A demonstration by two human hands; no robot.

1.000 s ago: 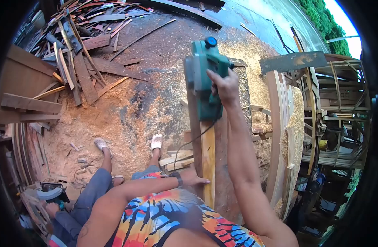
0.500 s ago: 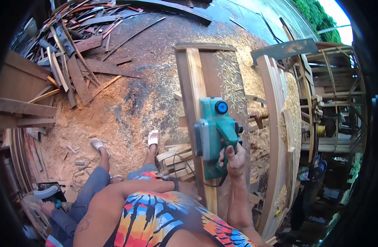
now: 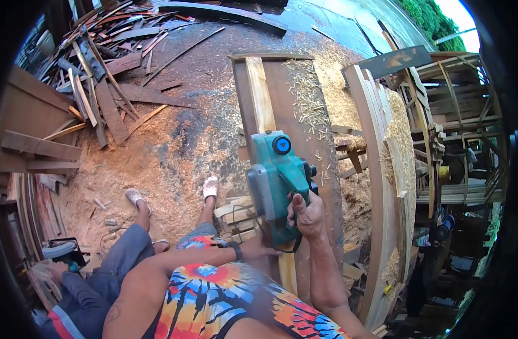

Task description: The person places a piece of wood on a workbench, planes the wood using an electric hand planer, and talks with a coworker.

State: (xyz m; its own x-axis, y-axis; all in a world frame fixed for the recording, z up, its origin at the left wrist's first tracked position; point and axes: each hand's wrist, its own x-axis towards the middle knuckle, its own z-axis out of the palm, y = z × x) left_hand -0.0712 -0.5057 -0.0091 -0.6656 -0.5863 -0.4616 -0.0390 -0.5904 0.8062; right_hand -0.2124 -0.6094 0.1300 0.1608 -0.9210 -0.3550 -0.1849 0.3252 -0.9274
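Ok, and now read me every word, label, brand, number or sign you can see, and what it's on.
No readable text anywhere.
Green power planer in the right hand: no legible brand or number.
Its blue round knob: a dark triangular mark, no legible letters.
Dark wristband: too small and blurred to read.

In the middle, the tool (image 3: 280, 186) is green with a blue knob (image 3: 282, 145). At 12 o'clock, the stick (image 3: 261, 96) is pale yellow and the board (image 3: 287, 107) is brown. At 6 o'clock, the shirt (image 3: 222, 296) has splashes of red, orange, yellow and blue with black streaks.
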